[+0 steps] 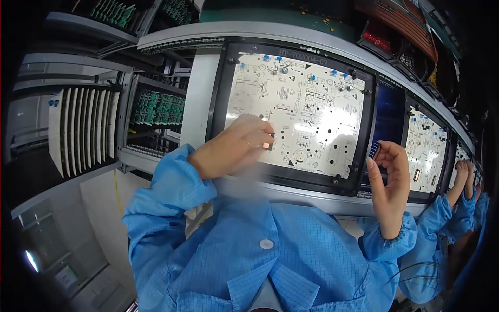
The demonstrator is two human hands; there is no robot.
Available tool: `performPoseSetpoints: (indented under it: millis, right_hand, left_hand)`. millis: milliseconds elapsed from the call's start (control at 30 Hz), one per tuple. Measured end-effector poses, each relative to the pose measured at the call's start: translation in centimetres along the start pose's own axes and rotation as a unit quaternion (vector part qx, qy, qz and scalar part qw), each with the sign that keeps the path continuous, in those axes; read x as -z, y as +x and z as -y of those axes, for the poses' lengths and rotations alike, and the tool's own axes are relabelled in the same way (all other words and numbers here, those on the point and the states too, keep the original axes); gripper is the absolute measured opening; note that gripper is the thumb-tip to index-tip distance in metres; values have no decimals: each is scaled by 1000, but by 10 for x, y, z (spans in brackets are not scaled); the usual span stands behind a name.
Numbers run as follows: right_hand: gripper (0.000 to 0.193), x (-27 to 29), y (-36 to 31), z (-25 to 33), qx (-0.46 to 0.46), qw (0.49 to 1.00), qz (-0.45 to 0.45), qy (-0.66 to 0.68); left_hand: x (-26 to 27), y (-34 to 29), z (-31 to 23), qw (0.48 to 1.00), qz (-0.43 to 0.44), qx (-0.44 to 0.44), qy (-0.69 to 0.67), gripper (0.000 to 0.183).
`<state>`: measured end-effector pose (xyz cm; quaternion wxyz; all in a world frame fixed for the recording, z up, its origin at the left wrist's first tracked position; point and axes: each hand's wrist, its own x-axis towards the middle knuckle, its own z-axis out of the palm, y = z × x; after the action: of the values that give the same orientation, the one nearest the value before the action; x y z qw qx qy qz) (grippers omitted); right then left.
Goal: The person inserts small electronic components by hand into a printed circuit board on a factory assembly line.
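Silver rails point(291, 32) flank a white board point(338, 117). Left hand's point(239, 148) fingers appear closed around a dark part point(268, 143) at its seven o'clock; right hand's point(389, 179) fingers pinch a many-legged part point(374, 150) off four o'clock. Blue parts point(266, 57) already stand toward eleven and one; many printed spots look unfilled.

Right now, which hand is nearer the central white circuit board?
Left: the left hand reaches over the white board at lower left; the right hand is beyond its right edge.

Green circuit boards point(157, 108) sit at left, red parts point(377, 39) at upper right.
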<state>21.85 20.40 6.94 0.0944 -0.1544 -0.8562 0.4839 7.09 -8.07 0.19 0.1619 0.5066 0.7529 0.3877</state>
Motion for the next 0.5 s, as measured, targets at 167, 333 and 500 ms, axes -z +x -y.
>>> performPoseSetpoints:
  millis: [167,333,500]
  right_hand:
    - [30,2,-12,-5,-6,1000,7,17]
    - [32,3,-18,-9,-15,999,-10,27]
    - [34,-1,-20,-12,-34,999,-21,26]
  left_hand:
    - [-1,-1,-3,1000,-5,12,10,35]
    - [-2,-2,-4,1000,-5,16,21,35]
    - [-3,-2,-3,1000,-2,21,3,34]
